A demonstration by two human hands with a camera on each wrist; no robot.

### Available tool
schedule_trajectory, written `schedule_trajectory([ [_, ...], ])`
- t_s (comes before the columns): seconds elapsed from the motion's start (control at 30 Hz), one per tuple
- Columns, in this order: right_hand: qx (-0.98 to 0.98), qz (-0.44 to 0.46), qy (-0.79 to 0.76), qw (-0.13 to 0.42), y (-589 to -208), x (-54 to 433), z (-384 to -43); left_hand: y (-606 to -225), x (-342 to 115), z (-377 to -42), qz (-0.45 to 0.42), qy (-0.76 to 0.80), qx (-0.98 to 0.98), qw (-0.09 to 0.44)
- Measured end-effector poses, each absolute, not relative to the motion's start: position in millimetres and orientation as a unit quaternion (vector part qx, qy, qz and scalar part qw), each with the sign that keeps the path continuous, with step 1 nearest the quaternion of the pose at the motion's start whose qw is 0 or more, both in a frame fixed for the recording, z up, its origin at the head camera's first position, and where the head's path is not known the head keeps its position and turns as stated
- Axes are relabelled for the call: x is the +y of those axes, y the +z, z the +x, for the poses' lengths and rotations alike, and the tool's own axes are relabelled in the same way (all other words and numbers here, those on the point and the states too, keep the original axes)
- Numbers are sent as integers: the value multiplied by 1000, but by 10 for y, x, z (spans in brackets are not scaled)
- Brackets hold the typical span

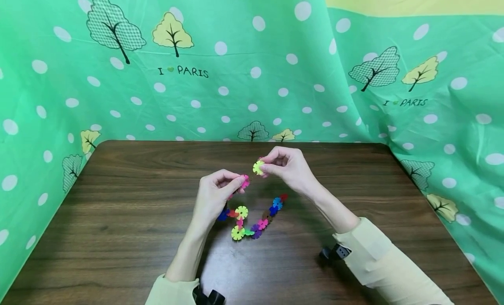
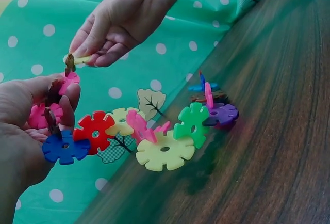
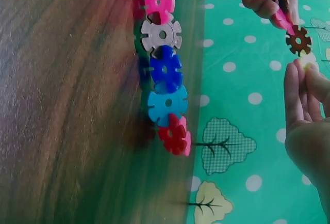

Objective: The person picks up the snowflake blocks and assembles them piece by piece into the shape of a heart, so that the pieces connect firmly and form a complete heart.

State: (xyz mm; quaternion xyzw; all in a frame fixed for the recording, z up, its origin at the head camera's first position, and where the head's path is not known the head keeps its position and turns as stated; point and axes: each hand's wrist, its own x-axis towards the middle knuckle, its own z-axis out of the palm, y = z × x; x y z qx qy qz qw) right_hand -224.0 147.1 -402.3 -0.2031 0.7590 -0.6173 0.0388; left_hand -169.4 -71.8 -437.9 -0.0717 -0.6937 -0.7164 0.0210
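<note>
My left hand (image 1: 212, 192) grips the upper part of a chain of notched plastic flower discs, with pink discs (image 2: 44, 115) and brown ones among its fingers. Thumb and fingers of my right hand (image 1: 290, 166) pinch a yellow flower disc (image 1: 258, 167) above and to the right. A brown disc (image 3: 298, 40) sits against that yellow disc, between the two hands. Below the left hand the chain hangs down through a blue disc (image 2: 66, 147) and a red disc (image 2: 95, 132). Its far part runs along the table to a red disc (image 1: 284, 197).
The chain curves over the dark wooden table (image 1: 138, 235) in front of me. A green dotted cloth (image 1: 252, 82) hangs behind and beside the table. Black devices are at both cuffs, one by the right sleeve (image 1: 378, 257).
</note>
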Motion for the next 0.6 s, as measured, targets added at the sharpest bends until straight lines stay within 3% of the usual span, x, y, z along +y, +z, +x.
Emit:
schedule_trajectory([
  [0.6,754,-188,-630,1,-4069,1521,-2241,-4334,-722,-1671,-94,-696,-710,56],
])
